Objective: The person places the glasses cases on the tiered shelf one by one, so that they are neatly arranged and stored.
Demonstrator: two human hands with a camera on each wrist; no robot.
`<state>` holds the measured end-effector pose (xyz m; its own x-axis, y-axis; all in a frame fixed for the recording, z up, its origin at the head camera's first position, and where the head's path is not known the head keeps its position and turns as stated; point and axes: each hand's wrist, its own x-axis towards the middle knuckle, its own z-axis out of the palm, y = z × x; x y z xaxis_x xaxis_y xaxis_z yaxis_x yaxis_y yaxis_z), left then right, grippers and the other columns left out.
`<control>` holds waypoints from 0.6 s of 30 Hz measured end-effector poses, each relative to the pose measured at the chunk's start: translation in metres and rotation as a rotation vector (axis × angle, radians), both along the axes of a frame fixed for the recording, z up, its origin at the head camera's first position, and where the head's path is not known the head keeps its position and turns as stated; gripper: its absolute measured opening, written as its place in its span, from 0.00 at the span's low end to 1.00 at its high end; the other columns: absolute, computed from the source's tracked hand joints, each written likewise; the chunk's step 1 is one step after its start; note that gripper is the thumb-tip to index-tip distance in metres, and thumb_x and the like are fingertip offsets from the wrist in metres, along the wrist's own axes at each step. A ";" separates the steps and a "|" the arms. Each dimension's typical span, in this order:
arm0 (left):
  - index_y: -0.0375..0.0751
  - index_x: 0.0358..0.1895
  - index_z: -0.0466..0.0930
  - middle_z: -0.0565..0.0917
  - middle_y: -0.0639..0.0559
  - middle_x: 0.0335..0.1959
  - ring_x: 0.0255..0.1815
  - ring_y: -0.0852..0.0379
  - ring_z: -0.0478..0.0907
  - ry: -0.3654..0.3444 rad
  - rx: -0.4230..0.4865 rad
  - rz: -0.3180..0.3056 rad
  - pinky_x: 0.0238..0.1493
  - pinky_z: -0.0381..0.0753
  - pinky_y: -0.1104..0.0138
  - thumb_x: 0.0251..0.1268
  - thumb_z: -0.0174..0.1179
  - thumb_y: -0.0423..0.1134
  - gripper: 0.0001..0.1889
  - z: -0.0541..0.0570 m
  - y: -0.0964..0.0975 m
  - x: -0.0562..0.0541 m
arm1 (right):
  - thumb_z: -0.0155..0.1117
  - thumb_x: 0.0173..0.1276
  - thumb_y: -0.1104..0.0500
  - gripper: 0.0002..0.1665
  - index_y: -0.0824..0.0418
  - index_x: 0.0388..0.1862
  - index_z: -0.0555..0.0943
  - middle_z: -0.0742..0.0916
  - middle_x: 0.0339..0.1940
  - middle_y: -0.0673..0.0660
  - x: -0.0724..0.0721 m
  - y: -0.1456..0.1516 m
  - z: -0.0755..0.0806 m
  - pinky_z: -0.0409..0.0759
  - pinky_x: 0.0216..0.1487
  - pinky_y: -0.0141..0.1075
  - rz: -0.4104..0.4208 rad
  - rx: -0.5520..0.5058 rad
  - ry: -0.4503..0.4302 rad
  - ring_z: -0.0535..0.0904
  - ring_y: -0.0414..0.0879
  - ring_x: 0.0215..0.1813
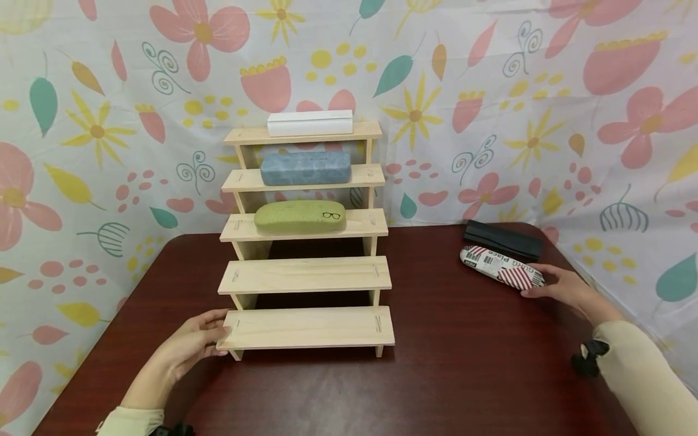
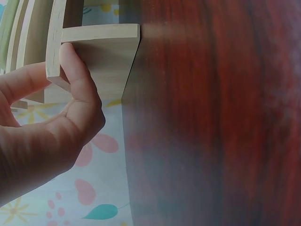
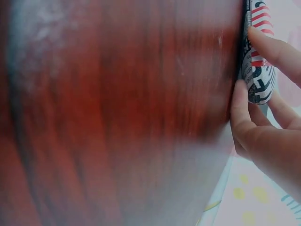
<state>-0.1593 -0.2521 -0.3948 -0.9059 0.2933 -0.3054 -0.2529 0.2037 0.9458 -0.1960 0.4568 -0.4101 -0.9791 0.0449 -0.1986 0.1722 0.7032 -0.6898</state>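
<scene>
A stepped wooden rack (image 1: 305, 274) stands on the table with several tiers. My left hand (image 1: 191, 344) pinches the left end of its lowest board (image 2: 55, 42), thumb and fingers on opposite faces. Over at the right, my right hand (image 1: 567, 290) holds the near end of a white glasses case (image 1: 498, 266) printed with red stripes and black lettering. In the right wrist view that case (image 3: 261, 70) sits between thumb and fingers, low at the tabletop. Just behind it lies a black case (image 1: 503, 238).
On the upper tiers rest a white box-shaped case (image 1: 311, 123), a blue case (image 1: 306, 168) and a green glasses case (image 1: 300, 217) with a small spectacles drawing. The dark red table (image 1: 436, 363) meets a flower-printed cloth (image 1: 436, 151) at the back and sides.
</scene>
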 end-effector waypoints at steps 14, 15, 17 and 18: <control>0.20 0.71 0.42 0.71 0.38 0.53 0.41 0.54 0.76 0.005 0.000 -0.002 0.38 0.79 0.64 0.70 0.50 0.30 0.34 -0.001 -0.001 -0.001 | 0.71 0.62 0.53 0.49 0.67 0.73 0.57 0.61 0.69 0.69 0.007 -0.004 0.003 0.78 0.43 0.27 -0.044 -0.217 0.031 0.74 0.23 0.43; 0.20 0.71 0.42 0.71 0.38 0.52 0.41 0.54 0.76 0.006 0.000 -0.001 0.38 0.79 0.64 0.70 0.50 0.30 0.34 -0.001 -0.001 -0.001 | 0.71 0.62 0.54 0.47 0.66 0.73 0.58 0.65 0.66 0.64 0.008 -0.003 0.003 0.79 0.42 0.27 -0.047 -0.244 0.040 0.74 0.23 0.42; 0.20 0.71 0.43 0.71 0.38 0.52 0.41 0.54 0.76 0.007 0.002 0.000 0.38 0.80 0.64 0.70 0.51 0.30 0.34 -0.001 -0.001 -0.001 | 0.71 0.62 0.56 0.43 0.63 0.71 0.61 0.72 0.58 0.52 0.008 -0.002 0.000 0.79 0.42 0.27 -0.062 -0.271 0.060 0.73 0.23 0.41; 0.20 0.71 0.43 0.71 0.38 0.52 0.41 0.54 0.76 0.007 0.003 0.001 0.39 0.80 0.64 0.70 0.51 0.30 0.34 -0.002 -0.001 -0.001 | 0.71 0.62 0.57 0.41 0.61 0.70 0.62 0.74 0.53 0.45 0.009 -0.002 0.000 0.79 0.43 0.27 -0.068 -0.295 0.069 0.73 0.24 0.42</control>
